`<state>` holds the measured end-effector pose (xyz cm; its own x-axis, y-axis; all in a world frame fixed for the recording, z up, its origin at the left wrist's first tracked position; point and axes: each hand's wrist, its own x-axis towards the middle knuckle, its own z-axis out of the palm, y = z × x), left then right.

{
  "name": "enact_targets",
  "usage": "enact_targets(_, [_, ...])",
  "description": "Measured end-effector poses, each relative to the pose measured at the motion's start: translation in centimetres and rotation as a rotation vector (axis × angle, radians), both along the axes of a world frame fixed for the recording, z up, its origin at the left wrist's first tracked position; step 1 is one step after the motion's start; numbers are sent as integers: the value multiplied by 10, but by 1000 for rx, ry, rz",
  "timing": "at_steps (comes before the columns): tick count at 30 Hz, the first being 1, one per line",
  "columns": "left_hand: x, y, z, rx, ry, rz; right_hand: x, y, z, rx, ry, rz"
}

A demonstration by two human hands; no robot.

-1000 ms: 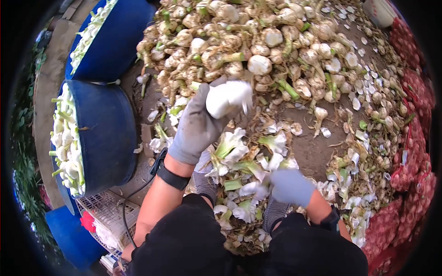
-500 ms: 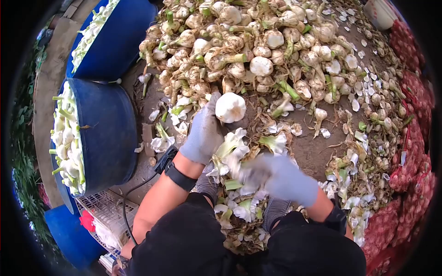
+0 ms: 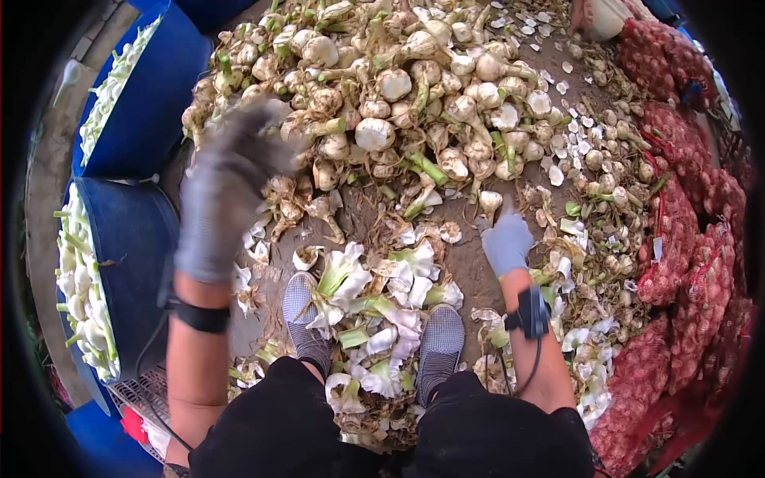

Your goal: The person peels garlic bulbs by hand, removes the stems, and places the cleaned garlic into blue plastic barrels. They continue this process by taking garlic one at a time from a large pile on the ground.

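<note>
The brown ground (image 3: 470, 275) carries a heap of garlic bulbs (image 3: 374, 134), pale husks (image 3: 384, 376) (loosely strewn, some greenish), red net sacks (image 3: 629, 390) and blue tubs (image 3: 135, 247).

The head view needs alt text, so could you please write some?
A gloved left hand, blurred, is by a garlic heap; the gloved right hand is near one bulb. Blue tubs stand at frame left, red mesh sacks at right.

Work yard (image 3: 470, 275), garlic heap (image 3: 374, 135), blue tubs (image 3: 135, 247), mesh sacks (image 3: 677, 275)

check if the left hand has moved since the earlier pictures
Yes, leftward: the left hand is now clearly nearer the blue tub to its left.
</note>
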<state>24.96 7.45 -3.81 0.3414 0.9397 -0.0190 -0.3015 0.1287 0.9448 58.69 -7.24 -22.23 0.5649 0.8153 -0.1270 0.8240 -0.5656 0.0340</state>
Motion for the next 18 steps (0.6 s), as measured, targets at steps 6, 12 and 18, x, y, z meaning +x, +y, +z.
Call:
enact_targets(6, [57, -80, -89, 168, 582, -295, -34, -2, 44, 74, 92, 268])
enact_targets(12, [57, -85, -77, -238, 255, -250, -89, 11, 103, 596, 1656, -69])
enact_targets(18, [55, -90, -65, -5, 450, -249, -112, 17, 120, 178, 1636, -178])
